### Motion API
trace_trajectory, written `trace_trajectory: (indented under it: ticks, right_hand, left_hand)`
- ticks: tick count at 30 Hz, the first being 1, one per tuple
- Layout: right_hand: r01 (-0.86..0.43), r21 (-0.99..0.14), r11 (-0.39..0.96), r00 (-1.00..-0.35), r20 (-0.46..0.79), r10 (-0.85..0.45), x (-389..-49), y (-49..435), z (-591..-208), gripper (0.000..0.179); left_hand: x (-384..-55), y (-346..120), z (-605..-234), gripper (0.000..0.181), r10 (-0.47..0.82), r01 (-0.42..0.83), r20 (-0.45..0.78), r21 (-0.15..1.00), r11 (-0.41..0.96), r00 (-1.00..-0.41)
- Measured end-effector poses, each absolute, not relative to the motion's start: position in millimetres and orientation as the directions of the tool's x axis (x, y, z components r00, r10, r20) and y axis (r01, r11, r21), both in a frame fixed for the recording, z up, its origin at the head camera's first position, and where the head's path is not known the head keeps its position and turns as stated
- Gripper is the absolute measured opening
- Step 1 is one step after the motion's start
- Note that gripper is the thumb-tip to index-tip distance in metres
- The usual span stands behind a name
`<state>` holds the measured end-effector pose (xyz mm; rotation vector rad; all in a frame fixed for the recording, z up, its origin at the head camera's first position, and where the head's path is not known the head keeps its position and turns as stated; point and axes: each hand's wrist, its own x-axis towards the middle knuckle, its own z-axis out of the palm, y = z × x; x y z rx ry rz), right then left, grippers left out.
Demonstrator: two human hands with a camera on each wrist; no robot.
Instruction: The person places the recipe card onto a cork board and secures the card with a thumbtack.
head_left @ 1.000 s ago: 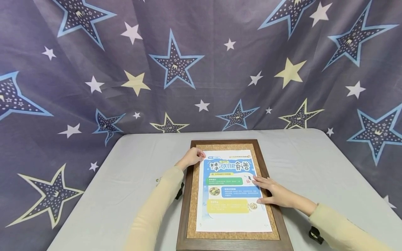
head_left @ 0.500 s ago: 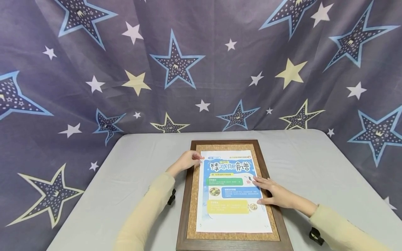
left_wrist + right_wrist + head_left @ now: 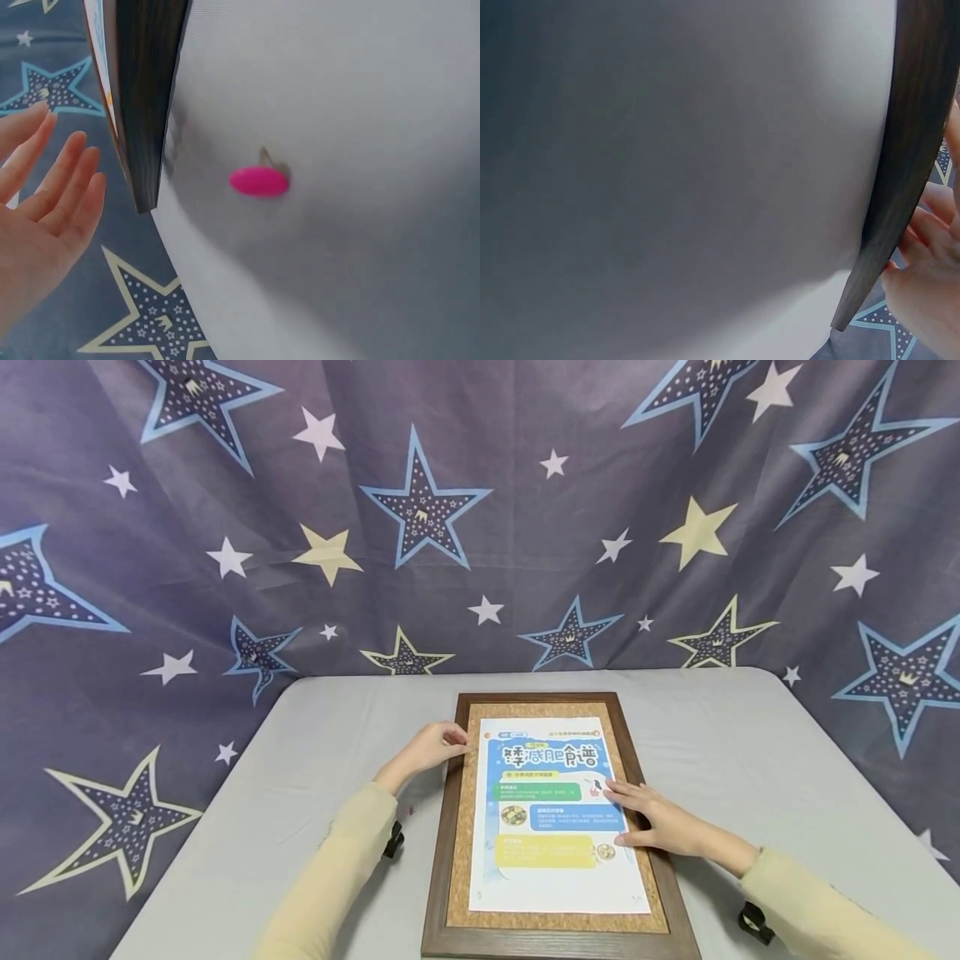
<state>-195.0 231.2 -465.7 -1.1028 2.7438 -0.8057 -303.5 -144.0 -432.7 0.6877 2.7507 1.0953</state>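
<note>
A printed poster with blue, green and yellow blocks lies on the cork board, inside its dark wooden frame. A small orange-red dot, like a pushpin head, shows at the poster's upper left corner. My left hand is over the frame's left edge, apart from the poster, its fingers loosely bent with nothing between them; the left wrist view shows the same hand. Spread fingers of my right hand rest on the poster's right edge, the palm over the frame.
On the grey-covered table, left of the frame, lies a pink pushpin, its metal point showing. A star-patterned curtain hangs behind the table and along its sides.
My left hand has drawn back leftward from the poster's upper left corner, uncovering the orange-red dot there. The right hand and the poster stay where they were.
</note>
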Motion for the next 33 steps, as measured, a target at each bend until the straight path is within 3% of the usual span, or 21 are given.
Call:
trace_trajectory:
  ticks: [13, 33]
  right_hand:
    - [-0.607, -0.498, 0.619, -0.75, 0.102, -0.653, -196, 232, -466, 0.069]
    - [-0.6, -0.497, 0.627, -0.756, 0.094, -0.648, -197, 231, -466, 0.07]
  left_hand:
    - [-284, -162, -426, 0.015, 0.509, 0.462, 0.128, 0.642, 0.612, -0.851]
    - [-259, -193, -430, 0.017, 0.525, 0.455, 0.084, 0.624, 0.635, -0.847]
